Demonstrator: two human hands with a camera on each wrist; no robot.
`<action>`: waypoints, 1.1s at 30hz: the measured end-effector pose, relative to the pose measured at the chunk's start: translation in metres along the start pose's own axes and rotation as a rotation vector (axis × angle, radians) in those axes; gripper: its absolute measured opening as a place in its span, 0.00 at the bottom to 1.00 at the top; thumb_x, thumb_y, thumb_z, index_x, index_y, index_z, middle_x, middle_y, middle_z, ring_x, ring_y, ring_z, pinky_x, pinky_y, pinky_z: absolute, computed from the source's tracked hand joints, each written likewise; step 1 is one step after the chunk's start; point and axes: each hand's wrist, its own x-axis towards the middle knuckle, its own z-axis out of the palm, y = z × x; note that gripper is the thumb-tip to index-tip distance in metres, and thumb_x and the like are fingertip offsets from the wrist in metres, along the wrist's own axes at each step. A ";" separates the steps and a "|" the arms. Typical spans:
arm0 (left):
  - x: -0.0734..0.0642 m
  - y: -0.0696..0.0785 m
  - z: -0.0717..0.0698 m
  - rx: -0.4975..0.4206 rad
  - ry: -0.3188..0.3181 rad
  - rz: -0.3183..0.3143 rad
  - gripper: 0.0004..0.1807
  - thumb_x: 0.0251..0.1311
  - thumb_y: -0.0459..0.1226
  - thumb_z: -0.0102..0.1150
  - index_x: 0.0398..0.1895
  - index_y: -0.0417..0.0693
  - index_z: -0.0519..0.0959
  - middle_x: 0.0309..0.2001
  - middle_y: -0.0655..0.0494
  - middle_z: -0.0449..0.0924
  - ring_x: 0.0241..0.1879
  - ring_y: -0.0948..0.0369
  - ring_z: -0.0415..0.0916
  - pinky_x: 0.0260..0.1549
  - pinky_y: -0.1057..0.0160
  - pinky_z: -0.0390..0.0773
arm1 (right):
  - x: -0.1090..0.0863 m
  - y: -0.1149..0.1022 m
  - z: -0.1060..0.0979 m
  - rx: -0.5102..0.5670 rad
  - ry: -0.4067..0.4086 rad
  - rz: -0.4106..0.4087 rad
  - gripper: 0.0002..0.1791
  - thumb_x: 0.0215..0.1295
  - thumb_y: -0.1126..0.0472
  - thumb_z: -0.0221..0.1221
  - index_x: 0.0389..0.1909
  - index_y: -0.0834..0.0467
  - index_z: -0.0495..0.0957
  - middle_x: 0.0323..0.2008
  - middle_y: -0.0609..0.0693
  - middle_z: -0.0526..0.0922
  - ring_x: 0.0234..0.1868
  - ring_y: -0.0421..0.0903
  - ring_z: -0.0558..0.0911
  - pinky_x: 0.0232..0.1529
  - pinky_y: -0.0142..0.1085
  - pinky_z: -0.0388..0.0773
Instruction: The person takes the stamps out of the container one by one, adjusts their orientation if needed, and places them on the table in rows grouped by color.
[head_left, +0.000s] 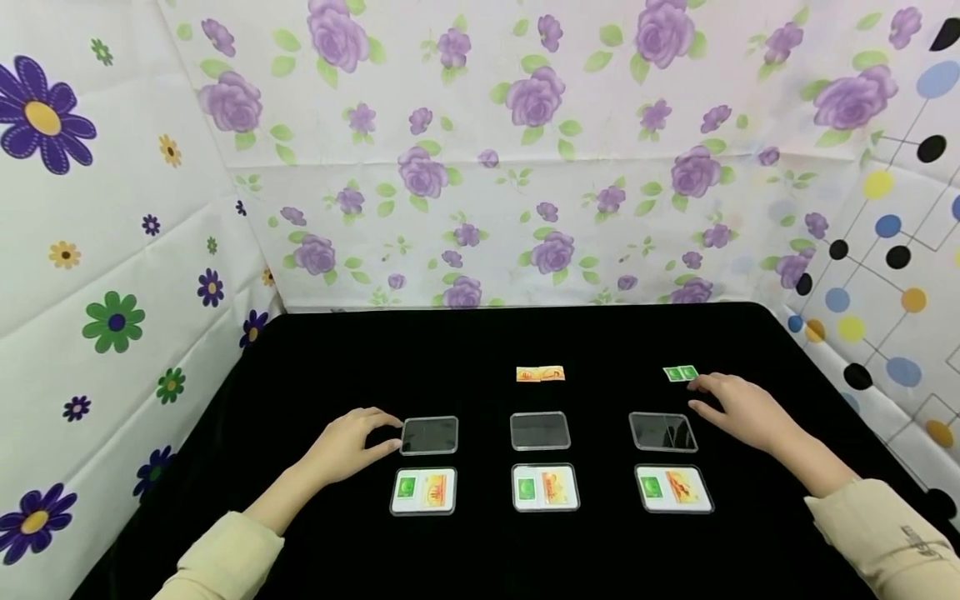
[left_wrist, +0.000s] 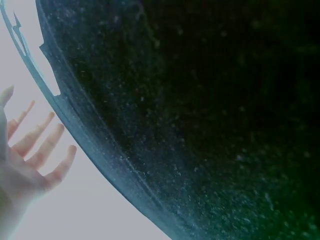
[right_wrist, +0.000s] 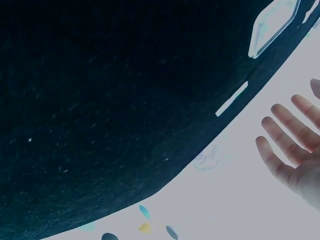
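Observation:
My left hand (head_left: 351, 444) lies beside the left clear case (head_left: 430, 436), fingertips at its left edge, with no grip on it visible. My right hand (head_left: 738, 408) reaches toward two small green stamps (head_left: 680, 373). Its fingertips come close to them; whether they touch I cannot tell. In the wrist views, the left hand (left_wrist: 36, 155) and the right hand (right_wrist: 295, 145) both have spread, fairly straight fingers. Overlapping orange stamps (head_left: 540, 374) lie at the back middle. The middle clear case (head_left: 540, 431) and right clear case (head_left: 663, 432) show only dark inside.
Nearest me lie a left filled case (head_left: 423, 491), a middle filled case (head_left: 545, 487) and a right filled case (head_left: 674, 488), each showing one green and one orange stamp on white. Everything rests on a black tablecloth (head_left: 480, 554). Floral sheets (head_left: 487, 225) surround the table.

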 end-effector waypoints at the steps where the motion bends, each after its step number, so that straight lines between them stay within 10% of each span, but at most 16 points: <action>1: -0.002 0.001 -0.001 -0.016 -0.014 0.004 0.19 0.58 0.48 0.61 0.50 0.50 0.80 0.51 0.51 0.80 0.53 0.50 0.76 0.51 0.46 0.74 | 0.000 -0.002 0.000 0.005 0.005 -0.012 0.16 0.62 0.61 0.59 0.47 0.67 0.77 0.41 0.62 0.83 0.40 0.57 0.82 0.37 0.47 0.78; 11: -0.021 0.005 -0.006 -0.100 -0.153 0.040 0.32 0.47 0.55 0.67 0.55 0.53 0.76 0.55 0.49 0.77 0.55 0.48 0.74 0.51 0.44 0.74 | -0.004 -0.032 0.010 0.030 0.129 -0.138 0.13 0.59 0.64 0.62 0.44 0.63 0.79 0.40 0.55 0.84 0.38 0.51 0.82 0.36 0.41 0.79; 22: -0.036 0.008 0.005 -0.052 -0.139 0.037 0.41 0.35 0.59 0.72 0.57 0.55 0.75 0.55 0.49 0.77 0.54 0.47 0.74 0.48 0.44 0.76 | -0.002 -0.070 0.023 -0.075 0.282 -0.322 0.15 0.49 0.66 0.68 0.40 0.61 0.80 0.36 0.50 0.84 0.34 0.45 0.82 0.33 0.36 0.79; 33: -0.036 0.019 0.010 0.049 -0.107 0.031 0.43 0.30 0.60 0.74 0.53 0.51 0.78 0.52 0.52 0.78 0.50 0.51 0.75 0.42 0.45 0.77 | 0.007 -0.099 0.033 -0.177 0.260 -0.382 0.12 0.48 0.61 0.70 0.35 0.56 0.81 0.32 0.45 0.83 0.26 0.36 0.76 0.30 0.33 0.75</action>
